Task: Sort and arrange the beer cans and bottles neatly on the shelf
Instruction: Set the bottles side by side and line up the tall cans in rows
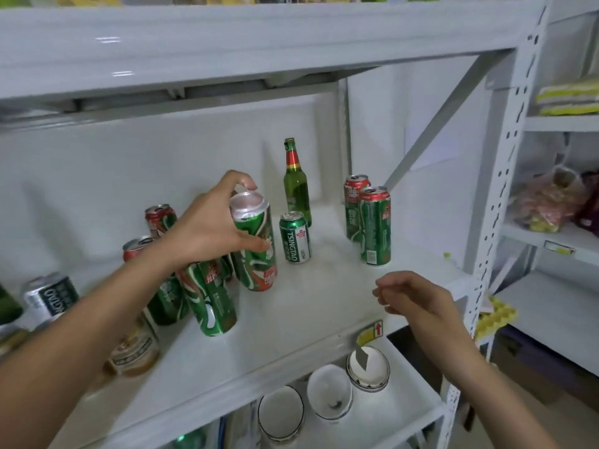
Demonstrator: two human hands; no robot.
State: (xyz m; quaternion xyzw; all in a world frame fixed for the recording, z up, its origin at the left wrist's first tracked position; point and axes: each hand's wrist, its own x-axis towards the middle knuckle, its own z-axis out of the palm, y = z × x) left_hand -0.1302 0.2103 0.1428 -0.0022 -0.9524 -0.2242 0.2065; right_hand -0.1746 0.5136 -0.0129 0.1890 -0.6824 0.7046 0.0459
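Sorting looks roughly half done. Nearest, the right hand [411,294] hovers over the shelf [291,322] front, fingers loosely curled, holding nothing. Further in, the left hand [214,228] grips a tilted tall green can [256,251] beside a loose cluster of like cans [207,299]. Behind stand a short Tsingtao can [295,238], a tidy pair of tall cans [372,228] and one green bottle [296,186]. Grouping is left.
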